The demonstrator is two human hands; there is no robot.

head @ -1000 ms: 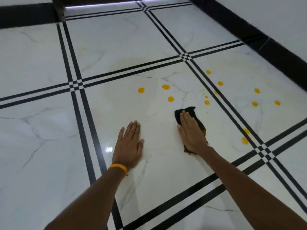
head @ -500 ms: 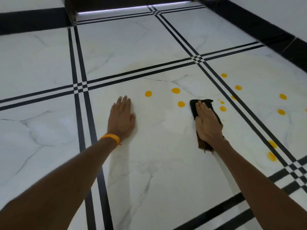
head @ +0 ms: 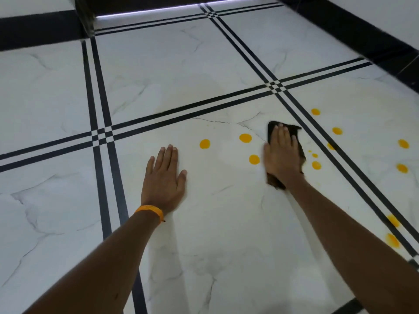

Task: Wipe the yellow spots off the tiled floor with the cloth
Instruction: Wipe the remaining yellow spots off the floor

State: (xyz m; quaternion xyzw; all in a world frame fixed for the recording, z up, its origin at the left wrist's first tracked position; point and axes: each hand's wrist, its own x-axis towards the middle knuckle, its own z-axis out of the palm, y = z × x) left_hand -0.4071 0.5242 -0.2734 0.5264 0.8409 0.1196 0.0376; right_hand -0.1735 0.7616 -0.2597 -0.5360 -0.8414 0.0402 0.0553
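You are seeing an orange wristband (head: 150, 211) sitting around one wrist. A dark skirting band (head: 353, 30) is running along the base of the white wall (head: 385, 12) at the far right. A thin strip of light (head: 158, 11) is glowing under a dark edge at the top.

Right hand (head: 282, 155) flat on dark cloth (head: 297, 132); left hand (head: 164, 180) flat on floor (head: 226, 223).

Floor (head: 226, 245): left hand (head: 164, 180) centre frame; right hand (head: 281, 157) atop cloth (head: 294, 130) right of it; spots (head: 245, 138) between and rightward.
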